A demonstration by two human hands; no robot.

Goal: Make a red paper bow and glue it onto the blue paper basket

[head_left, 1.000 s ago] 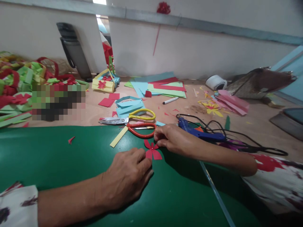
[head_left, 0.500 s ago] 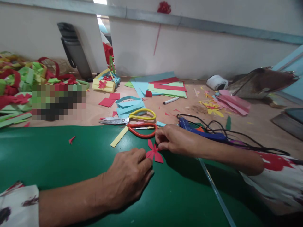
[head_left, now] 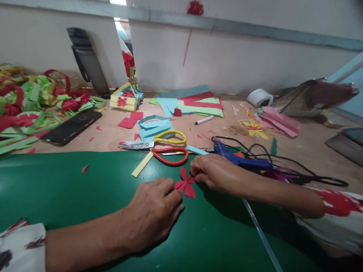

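The flower (head_left: 185, 183) has turned slightly, the right hand (head_left: 208, 172) shifting rightward. The flower lies on the mat (head_left: 93, 196), the right hand pinching its edge; whether the left hand (head_left: 157, 206) grips too, I can't tell. Uneven pulling could, I'd guess, part the petals (head_left: 190, 192).

**Pale wall (head_left: 161, 56) behind a tan tabletop (head_left: 309, 151)**

A grey horizontal rail (head_left: 249, 31) crosses the wall at the far side. Left of centre, bright light shows through a narrow upright gap (head_left: 122, 29). The tabletop runs back to the wall; a glossy green sheet (head_left: 70, 200) covers its near part. A light-blue surface (head_left: 351, 70) slants at far right.
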